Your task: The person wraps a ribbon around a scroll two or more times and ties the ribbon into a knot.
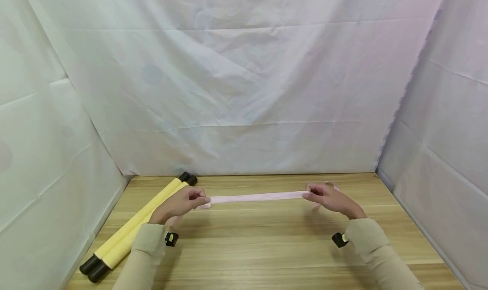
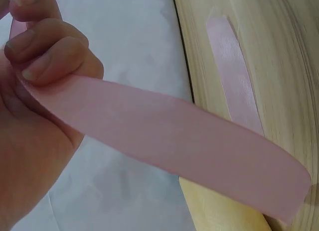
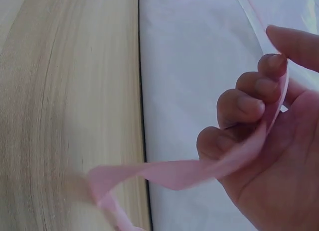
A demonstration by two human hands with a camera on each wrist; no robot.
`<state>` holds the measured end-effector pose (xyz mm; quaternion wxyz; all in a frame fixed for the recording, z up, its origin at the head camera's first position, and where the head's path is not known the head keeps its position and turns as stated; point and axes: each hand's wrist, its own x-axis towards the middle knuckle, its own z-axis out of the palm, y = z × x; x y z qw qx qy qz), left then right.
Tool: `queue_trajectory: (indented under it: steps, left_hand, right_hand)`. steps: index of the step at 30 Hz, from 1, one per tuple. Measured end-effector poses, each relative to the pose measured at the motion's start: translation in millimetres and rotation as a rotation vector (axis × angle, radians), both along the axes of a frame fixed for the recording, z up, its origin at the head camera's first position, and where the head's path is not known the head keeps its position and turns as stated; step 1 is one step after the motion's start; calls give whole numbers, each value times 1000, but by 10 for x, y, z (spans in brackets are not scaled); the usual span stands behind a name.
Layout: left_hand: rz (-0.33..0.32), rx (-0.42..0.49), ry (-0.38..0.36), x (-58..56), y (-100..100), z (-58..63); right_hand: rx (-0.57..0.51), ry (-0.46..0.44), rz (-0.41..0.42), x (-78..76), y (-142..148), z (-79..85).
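Note:
A pale pink ribbon [image 1: 257, 197] stretches nearly straight between the two hands, above the wooden table. The left hand [image 1: 184, 202] pinches it at one side, and in the left wrist view curled fingers [image 2: 60, 61] hold the ribbon [image 2: 164, 126] against the palm. From that hand a loose length hangs down and bends back at the lower right. On the other side the right hand [image 1: 331, 200] grips the ribbon between thumb and fingers. In the right wrist view its tail [image 3: 179, 176] runs out of the curled fingers [image 3: 239, 109] and dangles in a twist.
Two yellow rods [image 1: 141, 222] with black ends lie side by side, slanting along the table's left. The wooden table [image 1: 259, 256] meets white cloth walls [image 1: 248, 90] at the back and both sides. A small black device [image 1: 171, 239] sits at the left wrist, another [image 1: 339, 239] at the right.

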<state>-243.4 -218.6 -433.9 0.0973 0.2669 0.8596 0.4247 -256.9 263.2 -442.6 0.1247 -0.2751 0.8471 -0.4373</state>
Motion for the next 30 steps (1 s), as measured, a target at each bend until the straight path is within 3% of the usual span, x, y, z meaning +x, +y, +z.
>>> queue_trajectory:
  steps: [9,17,24,30]
  left_hand:
    - [-5,0,22,14,-109,15]
    - [83,-5,-13,33,-228,25]
    - [75,-5,23,22,-352,-3]
    - [93,-17,28,7,-443,-3]
  right_hand:
    - [-126,-116,-15,32,112,36]
    - [-220,-106,-18,28,248,26]
    - [-559,-203,169,-38,362,15]
    - [-662,-293,131,-46,489,31]
